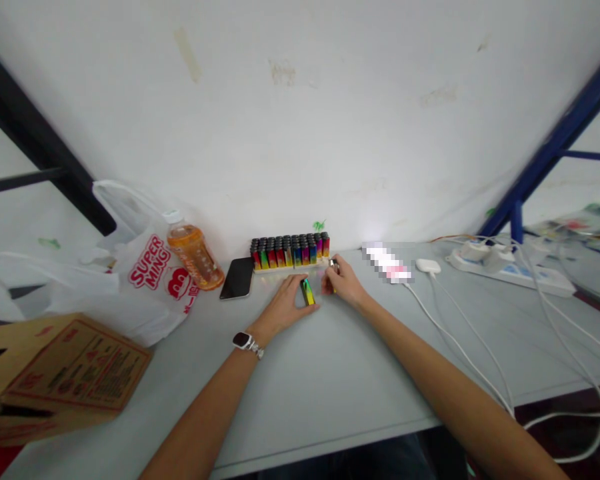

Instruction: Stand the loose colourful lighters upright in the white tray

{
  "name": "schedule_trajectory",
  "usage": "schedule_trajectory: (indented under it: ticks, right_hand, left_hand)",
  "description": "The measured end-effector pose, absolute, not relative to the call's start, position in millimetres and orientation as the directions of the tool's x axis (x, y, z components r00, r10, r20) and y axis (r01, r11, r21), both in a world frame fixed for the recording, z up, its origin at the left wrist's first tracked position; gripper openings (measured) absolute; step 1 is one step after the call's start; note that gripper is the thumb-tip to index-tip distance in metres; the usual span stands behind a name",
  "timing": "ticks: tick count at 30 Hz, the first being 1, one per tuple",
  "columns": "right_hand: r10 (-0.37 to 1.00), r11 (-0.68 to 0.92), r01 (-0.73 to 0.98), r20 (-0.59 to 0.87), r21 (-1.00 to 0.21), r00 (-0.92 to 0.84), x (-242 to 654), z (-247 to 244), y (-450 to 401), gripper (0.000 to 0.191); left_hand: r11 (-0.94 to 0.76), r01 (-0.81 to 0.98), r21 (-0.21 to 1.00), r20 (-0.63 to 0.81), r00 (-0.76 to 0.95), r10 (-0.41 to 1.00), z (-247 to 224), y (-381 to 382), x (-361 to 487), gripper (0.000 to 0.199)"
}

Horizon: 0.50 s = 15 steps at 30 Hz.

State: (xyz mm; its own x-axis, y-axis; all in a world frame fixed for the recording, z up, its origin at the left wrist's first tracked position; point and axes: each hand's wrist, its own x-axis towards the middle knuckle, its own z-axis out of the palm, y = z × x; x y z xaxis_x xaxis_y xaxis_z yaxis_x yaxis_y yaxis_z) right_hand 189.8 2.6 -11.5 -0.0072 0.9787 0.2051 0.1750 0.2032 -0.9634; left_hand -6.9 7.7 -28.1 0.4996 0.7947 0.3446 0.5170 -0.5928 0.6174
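Note:
My left hand [285, 305], with a watch [249, 342] on its wrist, holds a shiny green-yellow lighter [308, 293] between thumb and fingers, just above or on the table. Close by on the right, my right hand [344, 283] is closed around another lighter [333, 265]; its metal top shows above the fingers, and most of its body is hidden. Behind both hands, against the wall, several rows of multicoloured lighters [291, 252] with black tops stand upright in a low pale tray [275, 269]. The right hand is beside the tray's right end.
Left of the tray are a dark phone [237, 279], an orange drink bottle [196, 257], a white plastic bag [135, 293] and a cardboard box [75, 373]. To the right lie a blurred-out device on a cable, a white charger [427, 266], a power strip [515, 273] and loose white cables [450, 333].

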Motion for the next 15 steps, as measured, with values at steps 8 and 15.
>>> schedule_trajectory:
  ticks: [8, 15]
  right_hand:
    - [0.979, -0.200, -0.297, -0.184, -0.934, -0.083, 175, 1, -12, 0.050]
    - [0.997, 0.014, -0.219, -0.003, -0.976, 0.075, 172, -12, -10, 0.037]
  left_hand:
    - [-0.612, 0.525, 0.592, 0.367, 0.500, 0.784, -28, 6, -5, 0.064]
    - [-0.609, 0.525, 0.594, 0.363, 0.501, 0.786, -28, 6, -4, 0.062]
